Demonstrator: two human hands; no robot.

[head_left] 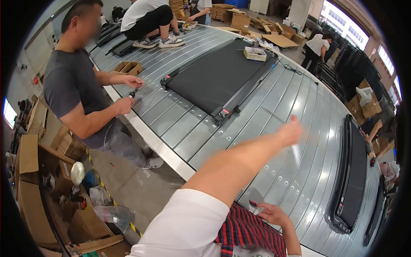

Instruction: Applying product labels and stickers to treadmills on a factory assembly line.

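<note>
The left hand is stretched out over the ribbed grey metal conveyor table, blurred, so I cannot tell whether its fingers are spread or pinching. Nearest it lies the flat black rectangular treadmill deck, its long axis running from near left to far right. The right hand lies low with loosely curled fingers, touching a small dark object too small to identify.

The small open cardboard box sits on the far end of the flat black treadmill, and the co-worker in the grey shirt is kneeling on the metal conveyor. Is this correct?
Not quite. The co-worker in the grey shirt stands on the floor beside the metal conveyor, not kneeling on it; the head view shows this. The small open cardboard box does sit on the flat black treadmill.
</note>
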